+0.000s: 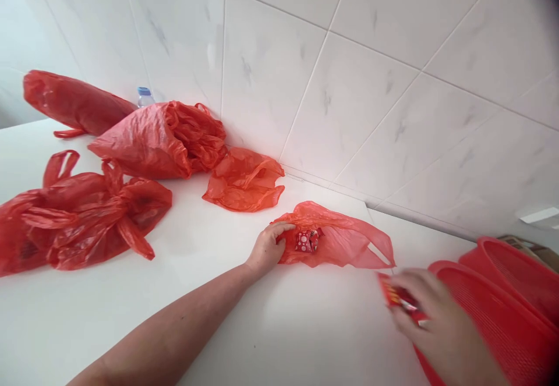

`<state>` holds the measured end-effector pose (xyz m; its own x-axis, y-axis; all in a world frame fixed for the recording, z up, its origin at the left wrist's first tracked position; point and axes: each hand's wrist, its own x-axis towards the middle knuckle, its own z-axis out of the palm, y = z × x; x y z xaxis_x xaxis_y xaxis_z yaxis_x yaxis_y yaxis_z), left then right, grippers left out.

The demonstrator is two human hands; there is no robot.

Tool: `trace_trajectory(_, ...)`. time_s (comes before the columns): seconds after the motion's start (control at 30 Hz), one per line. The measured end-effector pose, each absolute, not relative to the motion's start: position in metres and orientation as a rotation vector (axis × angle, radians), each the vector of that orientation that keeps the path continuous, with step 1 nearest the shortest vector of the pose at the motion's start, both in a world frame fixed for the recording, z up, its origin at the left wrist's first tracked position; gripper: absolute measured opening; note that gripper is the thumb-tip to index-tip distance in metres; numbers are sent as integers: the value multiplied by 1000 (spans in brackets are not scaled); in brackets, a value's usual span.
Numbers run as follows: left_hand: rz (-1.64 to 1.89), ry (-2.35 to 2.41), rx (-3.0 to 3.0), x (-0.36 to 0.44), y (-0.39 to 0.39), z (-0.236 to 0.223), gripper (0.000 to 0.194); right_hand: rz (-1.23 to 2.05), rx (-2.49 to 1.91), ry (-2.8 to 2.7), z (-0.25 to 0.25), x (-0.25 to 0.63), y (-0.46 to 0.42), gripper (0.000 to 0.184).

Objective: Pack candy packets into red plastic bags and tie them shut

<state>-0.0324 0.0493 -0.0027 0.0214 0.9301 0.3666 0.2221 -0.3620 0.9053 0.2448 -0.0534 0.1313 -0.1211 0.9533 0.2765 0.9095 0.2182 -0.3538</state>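
My left hand (267, 248) is closed on the near left edge of a thin red plastic bag (340, 237) that lies on its side on the white table. Small red wrapped packets (307, 240) with white patterns rest in the bag, close to my fingertips. To the right, my right hand (437, 316) is blurred by motion. It grips several small red packets (399, 298), one with yellow marks, between thumb and fingers. This hand is beside the rim of a red plastic basket (471, 304), apart from the bag.
A flattened red bag (244, 179) lies by the tiled wall (271, 83). Farther left are a full red bag (140, 147), a rolled red bundle (74, 101), a knotted red bag (87, 223) and a blue-capped bottle (144, 98). A second red basket (519, 269) stands far right.
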Motion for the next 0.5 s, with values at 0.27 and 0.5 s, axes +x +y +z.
trace_trajectory(0.27, 1437, 1173, 1799, -34, 48, -2, 51, 220, -1573, -2023, 78, 162, 37, 33)
trace_trajectory(0.5, 1377, 1186, 1891, -32, 49, -3, 55, 4, -1838, -1669, 118, 220, -54, 28)
